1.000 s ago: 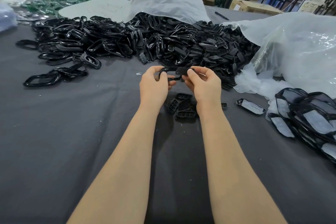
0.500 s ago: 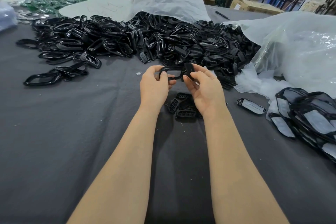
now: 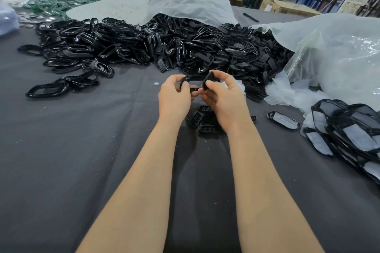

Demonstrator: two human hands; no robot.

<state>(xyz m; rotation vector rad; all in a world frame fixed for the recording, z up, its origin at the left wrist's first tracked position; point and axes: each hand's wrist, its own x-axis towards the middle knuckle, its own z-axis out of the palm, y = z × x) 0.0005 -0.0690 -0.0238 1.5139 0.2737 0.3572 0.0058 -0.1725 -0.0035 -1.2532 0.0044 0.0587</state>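
While left hand [image 3: 174,96] pinches a black ring frame [image 3: 192,88], right hand [image 3: 224,96] grips a black insert [image 3: 209,80] at its end, above the tabletop [image 3: 82,150].

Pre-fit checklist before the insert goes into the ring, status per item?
1. Left hand grips the ring: ok.
2. Right hand pinches the insert: ok.
3. Insert seated in the ring: not ok. It is held tilted at the ring's right end.
4. Insert's right face toward the ring: cannot tell, since the fingers cover much of it.
5. Spare inserts close by: ok. A few lie on the cloth under the hands.
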